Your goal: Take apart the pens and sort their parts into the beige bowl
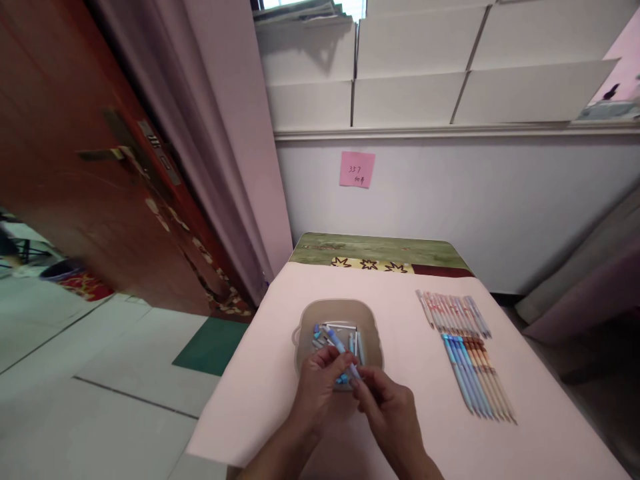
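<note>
My left hand (319, 387) and my right hand (387, 410) meet over the near rim of a translucent grey basin (305, 327) on the table. Both pinch a slim blue pen (340, 348) that points up and left from my fingers. The left fingers curl round its middle, and the right fingertips close on its lower end. Inside the basin lie several loose pen parts (353, 337), blue and clear.
A pink cloth (400, 393) covers the table. Finished pens lie in two rows at the right, a pale row (453, 312) and a blue and brown row (477, 377). A wooden door (90, 187) stands open on the left, with a pink note (357, 169) on the wall.
</note>
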`<state>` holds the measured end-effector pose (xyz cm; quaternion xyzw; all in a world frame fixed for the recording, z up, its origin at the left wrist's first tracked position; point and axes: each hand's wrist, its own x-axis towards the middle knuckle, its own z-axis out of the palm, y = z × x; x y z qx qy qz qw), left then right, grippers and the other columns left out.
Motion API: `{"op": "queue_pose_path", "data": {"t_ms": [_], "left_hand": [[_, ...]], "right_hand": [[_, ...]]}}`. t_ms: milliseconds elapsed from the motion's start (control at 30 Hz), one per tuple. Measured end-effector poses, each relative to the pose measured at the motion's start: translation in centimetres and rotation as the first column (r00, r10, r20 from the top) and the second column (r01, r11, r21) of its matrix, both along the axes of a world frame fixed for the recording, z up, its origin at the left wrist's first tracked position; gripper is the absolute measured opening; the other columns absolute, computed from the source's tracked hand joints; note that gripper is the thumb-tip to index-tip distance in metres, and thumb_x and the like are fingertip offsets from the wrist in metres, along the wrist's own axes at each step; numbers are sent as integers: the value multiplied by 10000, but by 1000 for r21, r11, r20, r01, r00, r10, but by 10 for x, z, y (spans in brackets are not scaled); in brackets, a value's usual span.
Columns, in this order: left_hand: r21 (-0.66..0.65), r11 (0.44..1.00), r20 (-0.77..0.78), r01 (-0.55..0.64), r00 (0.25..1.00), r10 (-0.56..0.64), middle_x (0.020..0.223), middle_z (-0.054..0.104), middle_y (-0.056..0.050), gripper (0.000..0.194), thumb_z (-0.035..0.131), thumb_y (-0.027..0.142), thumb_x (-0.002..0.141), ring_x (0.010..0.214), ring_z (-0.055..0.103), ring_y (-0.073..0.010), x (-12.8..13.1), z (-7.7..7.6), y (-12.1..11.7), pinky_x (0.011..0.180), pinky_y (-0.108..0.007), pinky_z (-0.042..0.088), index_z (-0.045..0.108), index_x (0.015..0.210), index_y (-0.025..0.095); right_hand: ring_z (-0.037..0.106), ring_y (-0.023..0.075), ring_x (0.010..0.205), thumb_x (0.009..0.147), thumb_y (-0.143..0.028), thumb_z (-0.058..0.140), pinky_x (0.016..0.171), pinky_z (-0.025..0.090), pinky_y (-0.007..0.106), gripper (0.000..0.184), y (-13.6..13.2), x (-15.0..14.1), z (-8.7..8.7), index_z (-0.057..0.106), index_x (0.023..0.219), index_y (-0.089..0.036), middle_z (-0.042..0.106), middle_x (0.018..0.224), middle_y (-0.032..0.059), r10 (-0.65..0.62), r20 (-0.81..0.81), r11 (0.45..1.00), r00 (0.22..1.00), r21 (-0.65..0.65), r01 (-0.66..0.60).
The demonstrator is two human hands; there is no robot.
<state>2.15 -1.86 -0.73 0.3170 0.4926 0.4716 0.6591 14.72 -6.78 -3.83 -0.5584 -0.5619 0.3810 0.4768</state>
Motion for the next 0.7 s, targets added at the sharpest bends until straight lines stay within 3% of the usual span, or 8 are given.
{"op": "queue_pose_path", "data": {"t_ms": [133,200,300,367,467,600,700], "left_hand": [[-21,998,93,-57,994,59,732,718,-50,281,788,317,625,687,644,-148,-1,2,1,696,-246,493,725,839,147],[-66,996,134,-53,989,62,731,718,-60,288,791,313,624,676,655,-152,-3,3,1,698,-255,506,718,837,134],[-112,993,158,-40,986,58,743,723,-80,301,805,293,604,677,668,-165,-6,2,0,658,-250,514,706,828,117],[-120,992,161,-41,985,60,741,721,-85,309,803,308,605,671,666,-181,-7,0,-2,547,-231,492,696,825,119],[-124,990,154,-64,985,83,706,710,-65,312,798,332,607,637,653,-180,-9,-3,-7,486,-224,462,685,817,130],[-86,994,126,-72,989,82,738,719,-62,276,783,313,638,695,661,-166,-15,-7,-17,683,-261,507,687,826,135],[-71,995,81,-67,994,73,745,724,-61,247,782,273,642,720,660,-164,-24,-7,-22,707,-251,495,688,825,137]], "right_hand": [[681,183,720,865,-366,540,655,512,227,264,-4,0,-4,677,1020,-203,720,868,75,-60,165,986,984,164,33],[667,163,644,869,-386,532,605,506,212,277,-6,-3,-4,675,1019,-203,713,794,67,-42,135,989,990,145,22],[543,104,410,884,-480,478,410,426,175,374,-8,-11,-3,668,981,-173,611,557,9,38,-101,998,994,-55,-43],[448,74,322,876,-555,446,320,333,159,460,-8,-16,-3,656,908,-147,541,487,-24,74,-317,968,946,-206,-144],[391,51,297,848,-610,451,298,265,148,503,-8,-22,-4,620,824,-137,511,476,-40,62,-467,936,882,-280,-214],[423,55,356,876,-557,451,361,317,155,447,-11,-27,-3,596,754,-153,510,509,-33,84,-336,967,938,-200,-158],[474,82,411,881,-509,471,405,372,177,377,-14,-29,-4,625,864,-166,551,568,-15,126,-231,971,965,-169,-167]]}}
